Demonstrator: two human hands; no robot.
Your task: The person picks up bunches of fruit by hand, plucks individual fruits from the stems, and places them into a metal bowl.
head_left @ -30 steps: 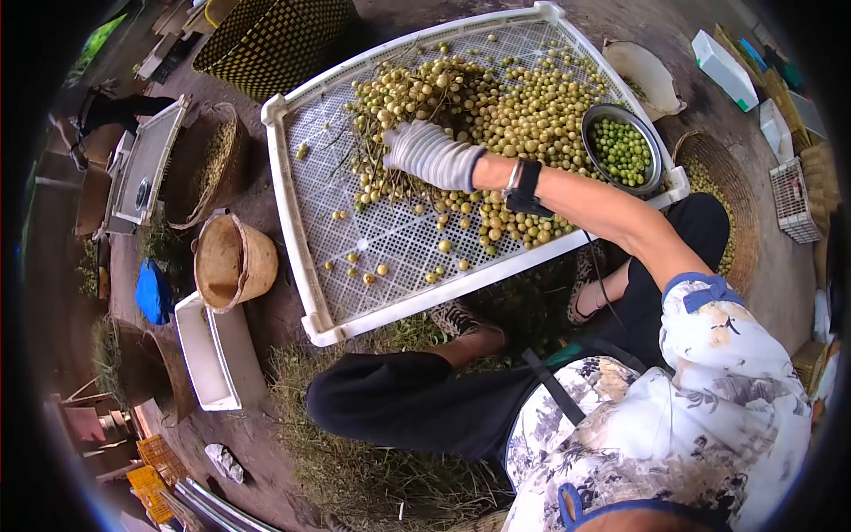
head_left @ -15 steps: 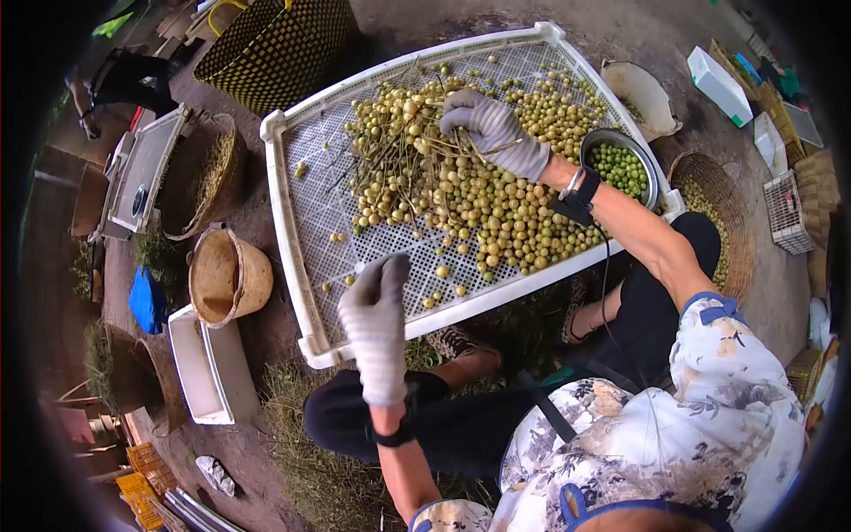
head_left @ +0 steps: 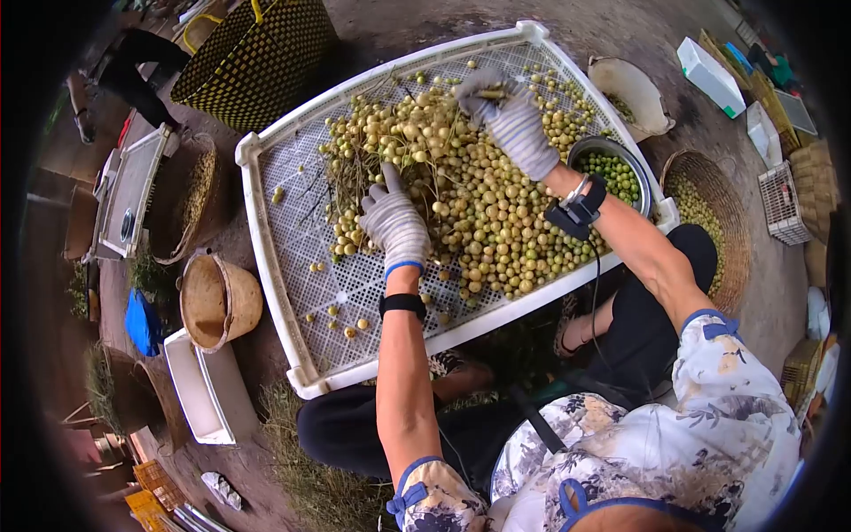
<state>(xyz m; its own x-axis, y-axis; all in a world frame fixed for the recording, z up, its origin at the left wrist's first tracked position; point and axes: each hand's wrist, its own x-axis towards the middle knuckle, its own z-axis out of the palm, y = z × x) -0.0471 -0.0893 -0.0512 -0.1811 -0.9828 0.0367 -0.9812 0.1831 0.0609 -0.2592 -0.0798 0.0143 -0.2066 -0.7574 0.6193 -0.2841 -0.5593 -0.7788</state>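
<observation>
A white mesh tray [head_left: 292, 341] holds many round yellow-green fruits [head_left: 501, 213], with a heap of stems and fruit clusters [head_left: 412, 133] at its middle and back. My left hand [head_left: 395, 220], in a striped grey glove, lies at the near-left edge of the stem heap, its fingers apart and pointing away from me. At the heap's right side, my right hand [head_left: 511, 122], gloved too, has its fingers curled round stems. A metal bowl of greener fruits [head_left: 612, 176] sits on the tray's right side, close to my right wrist.
Left of the tray stand a tan bucket [head_left: 220, 301], a white foam box [head_left: 210, 390] and a checkered basket [head_left: 257, 66]. On the right are a wicker basket of fruits [head_left: 709, 208] and a pale basin [head_left: 631, 96]. Another person [head_left: 133, 71] is at the upper left.
My left hand has moved forward from the tray's near edge onto the stem heap, and its fingers have spread. My right hand has shifted slightly up and right. The view has shifted a little.
</observation>
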